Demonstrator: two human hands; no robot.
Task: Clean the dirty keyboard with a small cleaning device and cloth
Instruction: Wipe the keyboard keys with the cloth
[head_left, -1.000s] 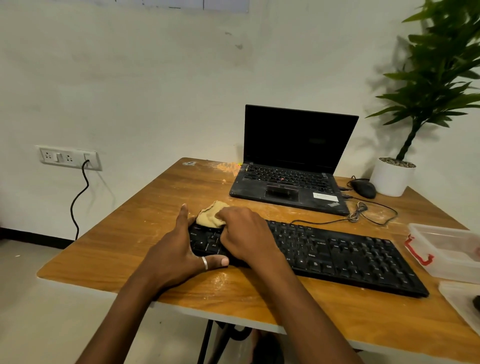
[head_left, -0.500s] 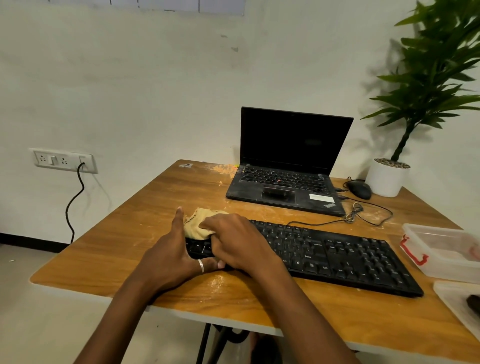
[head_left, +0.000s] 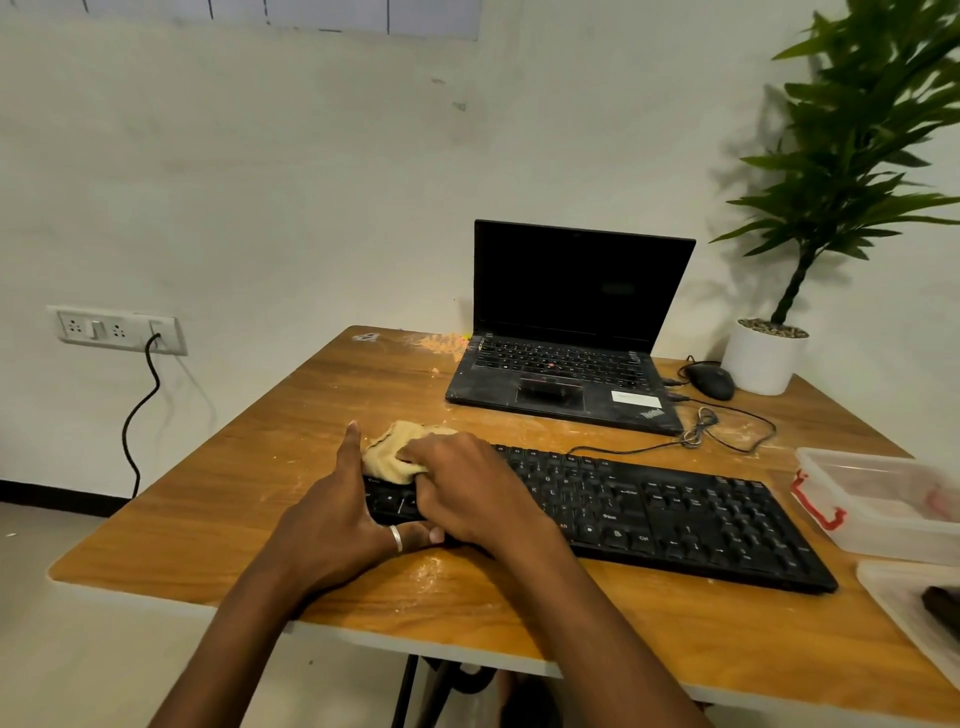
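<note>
Centre frame: our right hand (head_left: 467, 483) grips the bunched cloth (head_left: 389, 460) at the left end of the keyboard (head_left: 675, 514). Our left hand (head_left: 332, 512), fingers straight, braces that end, presumably against sliding on the desk (head_left: 208, 493).

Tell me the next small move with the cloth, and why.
Probably drag the cloth rightward along the key rows. The right hand grips it, bunched on the far left corner of the keyboard. The left hand braces that end, and the long run of keys to the right lies uncovered.
</note>
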